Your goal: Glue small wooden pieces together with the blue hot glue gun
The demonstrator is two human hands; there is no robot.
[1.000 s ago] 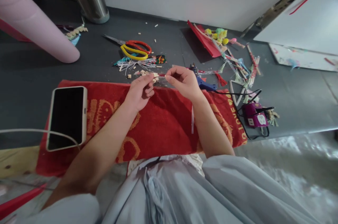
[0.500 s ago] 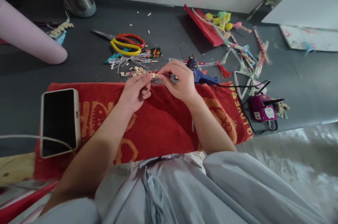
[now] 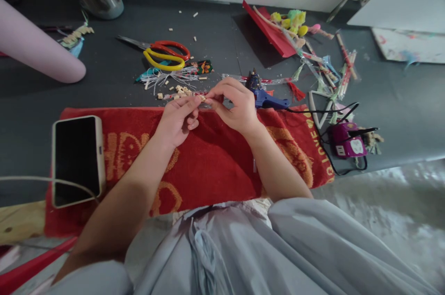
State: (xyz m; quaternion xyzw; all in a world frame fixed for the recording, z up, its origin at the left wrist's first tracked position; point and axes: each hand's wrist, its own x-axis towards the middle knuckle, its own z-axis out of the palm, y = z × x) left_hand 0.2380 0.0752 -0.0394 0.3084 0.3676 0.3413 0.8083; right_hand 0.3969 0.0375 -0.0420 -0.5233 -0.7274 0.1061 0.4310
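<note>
Red towel (image 3: 208, 165), spread on the dark surface (image 3: 114, 86): above its far edge the left hand (image 3: 179, 119) and right hand (image 3: 236, 107) meet, fingertips pinched narrow on one small beige bead piece (image 3: 202, 97), apparently being strung; this likely calls for steady, fine alignment. Phone (image 3: 77, 158) on the towel's left end; scissors (image 3: 163, 56), glue gun (image 3: 266, 98) and loose beads (image 3: 179, 91) beyond the towel, none obstructing.

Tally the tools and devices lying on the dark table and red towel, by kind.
Scissors: 1
Blue glue gun: 1
Phone: 1
Purple plug adapter: 1
Total: 4
</note>
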